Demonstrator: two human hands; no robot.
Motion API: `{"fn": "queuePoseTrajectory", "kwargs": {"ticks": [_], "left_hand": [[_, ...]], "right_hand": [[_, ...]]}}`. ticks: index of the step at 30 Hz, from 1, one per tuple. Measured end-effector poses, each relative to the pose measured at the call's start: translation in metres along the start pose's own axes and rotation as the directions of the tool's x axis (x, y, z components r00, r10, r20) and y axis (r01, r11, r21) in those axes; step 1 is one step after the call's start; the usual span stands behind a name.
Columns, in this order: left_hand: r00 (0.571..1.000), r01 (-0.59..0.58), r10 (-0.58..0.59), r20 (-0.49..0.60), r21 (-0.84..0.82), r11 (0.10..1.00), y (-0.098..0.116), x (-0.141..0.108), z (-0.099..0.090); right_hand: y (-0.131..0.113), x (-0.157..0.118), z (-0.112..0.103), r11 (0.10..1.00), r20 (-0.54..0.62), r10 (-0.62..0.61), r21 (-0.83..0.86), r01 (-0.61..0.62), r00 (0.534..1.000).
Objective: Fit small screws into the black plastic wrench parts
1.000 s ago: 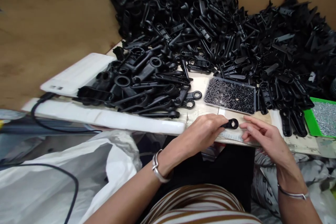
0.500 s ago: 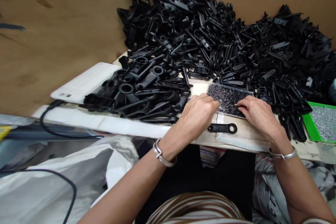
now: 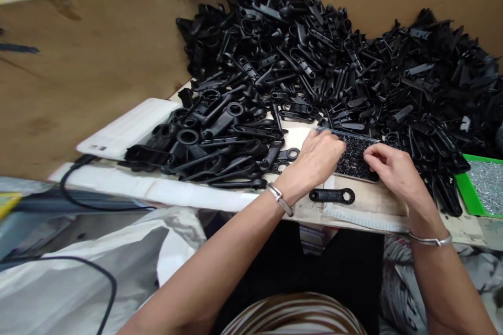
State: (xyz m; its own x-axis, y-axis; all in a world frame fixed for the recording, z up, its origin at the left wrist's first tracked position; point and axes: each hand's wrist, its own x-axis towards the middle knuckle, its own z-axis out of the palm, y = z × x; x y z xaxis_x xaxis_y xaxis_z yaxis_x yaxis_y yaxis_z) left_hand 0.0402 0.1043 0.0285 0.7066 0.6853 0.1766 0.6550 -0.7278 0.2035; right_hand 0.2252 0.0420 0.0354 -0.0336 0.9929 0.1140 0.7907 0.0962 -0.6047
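Separating right hand (image 3: 396,170) from green bin (image 3: 467,193) are piled black parts (image 3: 442,149).

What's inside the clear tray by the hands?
Small black pieces. The left hand covers the left end of the tray, the right hand part of its right side; pieces hide its floor.

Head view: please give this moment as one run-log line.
tray: small black pieces | left hand: at left end | right hand: at right end | ringed black part: on table, untouched
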Motion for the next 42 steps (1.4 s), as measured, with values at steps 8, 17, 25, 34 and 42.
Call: {"fn": "queuePoseTrajectory", "kwargs": {"ticks": [8, 17, 25, 34, 42], "left_hand": [[0.993, -0.084, 0.083, 0.079, 0.02, 0.996, 0.011, 0.024, 0.005], [0.999, -0.038, 0.038, -0.015, -0.057, 0.998, 0.005, 0.016, 0.001], [0.965, 0.128, -0.259, 0.045, -0.941, 0.314, 0.028, -0.033, -0.007], [0.926, 0.128, -0.331, 0.181, -0.976, -0.175, 0.033, -0.071, 0.003], [0.979, 0.115, -0.199, -0.051, -0.663, 0.739, 0.035, -0.033, 0.007]], "right_hand": [[0.005, -0.027, 0.004, 0.768, -0.049, 0.28, 0.61, -0.194, 0.959], [-0.003, -0.04, 0.008, 0.319, 0.146, 0.331, 0.912, -0.256, 0.932], [-0.011, -0.053, 0.015, 0.242, 0.173, 0.359, 0.932, -0.271, 0.917], [-0.033, -0.071, 0.039, 0.423, 0.042, 0.303, 0.889, -0.174, 0.952], [-0.019, -0.069, 0.035, 0.556, -0.158, 0.421, 0.823, -0.117, 0.893]]}}
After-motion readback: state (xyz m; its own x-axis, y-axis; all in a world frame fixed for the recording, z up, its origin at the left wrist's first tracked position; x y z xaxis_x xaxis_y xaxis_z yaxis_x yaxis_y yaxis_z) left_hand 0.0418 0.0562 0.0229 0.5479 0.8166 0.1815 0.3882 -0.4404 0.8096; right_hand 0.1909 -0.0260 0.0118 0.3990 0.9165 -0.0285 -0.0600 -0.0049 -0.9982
